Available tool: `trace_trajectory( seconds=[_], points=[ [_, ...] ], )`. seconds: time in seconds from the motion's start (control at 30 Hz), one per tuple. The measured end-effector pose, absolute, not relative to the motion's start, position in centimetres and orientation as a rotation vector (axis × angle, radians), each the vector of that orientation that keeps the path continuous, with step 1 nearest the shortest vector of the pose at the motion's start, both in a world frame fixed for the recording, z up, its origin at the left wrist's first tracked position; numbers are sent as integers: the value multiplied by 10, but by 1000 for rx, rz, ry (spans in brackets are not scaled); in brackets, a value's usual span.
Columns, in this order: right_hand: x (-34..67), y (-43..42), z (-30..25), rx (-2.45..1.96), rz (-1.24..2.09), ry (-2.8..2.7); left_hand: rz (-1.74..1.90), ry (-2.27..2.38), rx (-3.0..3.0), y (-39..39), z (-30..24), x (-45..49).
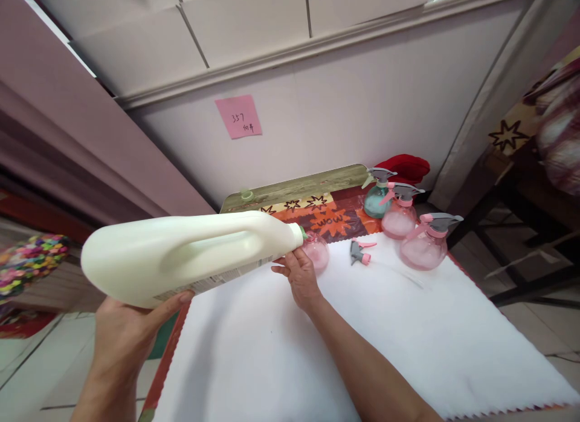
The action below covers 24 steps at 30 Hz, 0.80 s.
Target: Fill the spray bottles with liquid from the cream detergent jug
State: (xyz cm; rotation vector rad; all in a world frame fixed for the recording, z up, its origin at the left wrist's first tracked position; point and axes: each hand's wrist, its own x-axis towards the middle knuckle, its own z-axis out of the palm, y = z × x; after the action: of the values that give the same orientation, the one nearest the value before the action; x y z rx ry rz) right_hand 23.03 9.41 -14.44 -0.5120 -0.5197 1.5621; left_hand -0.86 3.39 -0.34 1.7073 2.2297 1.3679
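Observation:
My left hand (129,325) grips the base of a big white jug (185,256), held tilted on its side with its open mouth pointing right. The jug's mouth sits right over a small round pink bottle (316,251) that has no spray head. My right hand (299,277) is closed around the near side of that pink bottle, steadying it on the white cloth (362,349). A loose grey and pink spray head (359,253) lies on the cloth just right of the bottle.
Three spray bottles with grey triggers stand at the back right: a teal one (376,198) and two pink ones (399,216) (426,243). A green cap (246,194) rests on the table's far edge. A red object (408,167) lies behind. A pink note (238,116) hangs on the wall.

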Motion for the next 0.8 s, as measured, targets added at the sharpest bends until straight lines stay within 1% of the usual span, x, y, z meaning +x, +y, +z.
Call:
trace_trajectory(
  seconds=[0.17, 0.57, 0.8],
  points=[
    [230, 94, -144, -515, 1564, -523, 1352, 2245, 1483, 33, 4, -1],
    [231, 92, -142, -516, 1563, -520, 1362, 2214, 1484, 34, -2, -10],
    [231, 93, -142, -518, 1560, -512, 1335, 2244, 1510, 34, 5, -4]
  ],
)
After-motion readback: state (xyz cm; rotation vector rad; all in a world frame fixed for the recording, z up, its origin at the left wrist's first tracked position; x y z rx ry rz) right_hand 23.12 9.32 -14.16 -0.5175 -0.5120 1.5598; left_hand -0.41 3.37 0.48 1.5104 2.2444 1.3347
